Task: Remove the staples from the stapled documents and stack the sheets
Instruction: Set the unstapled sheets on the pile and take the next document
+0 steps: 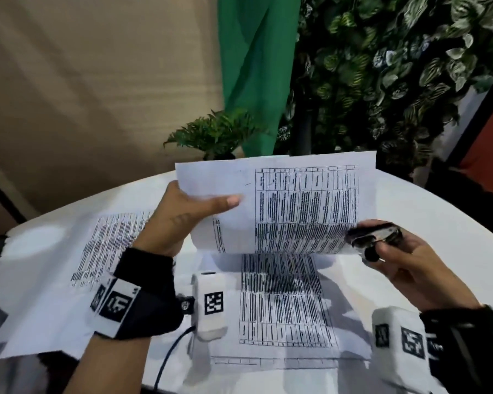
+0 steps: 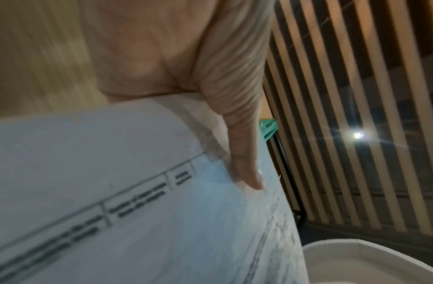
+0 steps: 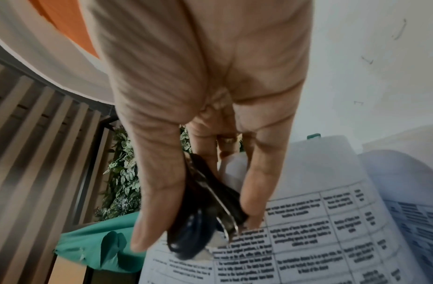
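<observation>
While left hand [image 1: 182, 214] lifts sheet [image 1: 282, 200], right hand [image 1: 404, 260] grips staple remover [image 1: 373, 237].

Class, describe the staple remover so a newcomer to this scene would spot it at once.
Start at the round white table strewn with printed sheets. Above it, the left hand holds up a printed document; follow its lower right corner to the right hand. The staple remover pinched there is the only dark, metal-jawed tool among white paper.

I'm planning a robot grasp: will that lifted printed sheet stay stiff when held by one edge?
Probably not: the white printed sheet already curls under at its lower edge. It looks thin and light, so the left hand likely needs only a pinch.
</observation>
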`<action>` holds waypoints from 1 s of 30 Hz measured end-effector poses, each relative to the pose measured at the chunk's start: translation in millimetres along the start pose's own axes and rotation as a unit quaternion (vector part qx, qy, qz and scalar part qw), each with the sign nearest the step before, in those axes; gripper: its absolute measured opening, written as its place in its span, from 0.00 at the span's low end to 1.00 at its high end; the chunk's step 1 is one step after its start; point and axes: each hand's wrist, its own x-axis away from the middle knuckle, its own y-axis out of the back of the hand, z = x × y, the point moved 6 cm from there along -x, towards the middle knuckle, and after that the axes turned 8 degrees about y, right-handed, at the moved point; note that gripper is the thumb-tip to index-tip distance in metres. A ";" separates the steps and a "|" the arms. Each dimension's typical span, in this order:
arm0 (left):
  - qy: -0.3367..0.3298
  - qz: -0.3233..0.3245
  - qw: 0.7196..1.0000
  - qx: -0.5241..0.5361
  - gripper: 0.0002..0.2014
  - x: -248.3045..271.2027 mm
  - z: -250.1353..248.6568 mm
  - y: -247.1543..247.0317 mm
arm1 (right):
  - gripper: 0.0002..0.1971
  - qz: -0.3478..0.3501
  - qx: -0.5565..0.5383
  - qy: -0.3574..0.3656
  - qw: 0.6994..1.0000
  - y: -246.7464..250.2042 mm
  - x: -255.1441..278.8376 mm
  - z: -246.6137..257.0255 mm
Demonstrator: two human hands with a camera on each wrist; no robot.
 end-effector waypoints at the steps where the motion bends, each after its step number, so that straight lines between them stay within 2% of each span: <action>1: -0.003 -0.012 1.000 0.005 0.18 0.9 -1.9 -1.9 | 0.18 0.000 0.005 -0.003 1.000 2.6 0.3 -1.5; 4: -0.008 -0.044 0.999 0.003 0.21 6.2 -0.6 -2.8 | 0.09 0.002 0.005 -0.019 1.000 2.3 0.5 0.2; 6: -0.011 -0.070 0.997 0.006 0.22 8.6 1.2 -3.1 | 0.23 0.010 0.021 -0.019 1.000 5.1 1.5 -0.8; 7: -0.015 -0.084 0.996 0.013 0.21 9.6 2.7 -3.0 | 0.24 0.005 0.030 -0.021 0.999 8.4 2.0 -3.5; 9: -0.019 -0.109 0.994 0.022 0.17 10.3 4.5 -4.0 | 0.14 -0.012 0.022 -0.030 0.999 9.6 2.9 -3.1; 10: -0.019 -0.115 0.993 0.023 0.15 10.2 5.7 -4.3 | 0.15 -0.010 0.024 -0.033 0.999 8.8 3.3 -2.0; 13: -0.019 -0.115 0.993 0.018 0.15 10.5 4.4 -4.2 | 0.32 0.006 0.057 -0.032 0.998 10.4 4.1 -0.1; 19: -0.028 -0.084 0.996 -0.029 0.24 10.1 -3.5 -7.8 | 0.35 0.001 0.088 -0.024 0.996 9.5 1.8 10.2; 21: -0.007 -0.097 0.995 -0.035 0.37 7.6 2.2 -6.1 | 0.36 -0.049 0.109 0.038 0.992 11.6 0.3 22.3; 23: 0.012 -0.098 0.995 -0.031 0.47 7.5 5.7 -6.8 | 0.31 -0.126 0.168 0.147 0.967 10.4 1.7 46.6; 24: 0.013 -0.098 0.995 -0.030 0.46 7.9 5.9 -7.5 | 0.27 -0.146 0.203 0.206 0.946 1.6 4.0 62.0; 26: 0.000 -0.085 0.996 -0.029 0.32 8.6 1.4 -11.2 | 0.23 -0.125 0.258 0.293 0.912 -30.1 5.6 83.7; 28: -0.015 -0.064 0.997 -0.040 0.16 9.7 -3.0 -16.4 | 0.23 -0.057 0.309 0.339 0.887 -72.5 2.0 91.0; 30: -0.026 -0.064 0.997 -0.041 0.16 10.9 -4.4 -19.1 | 0.23 0.015 0.385 0.383 0.839 -110.9 -3.9 88.5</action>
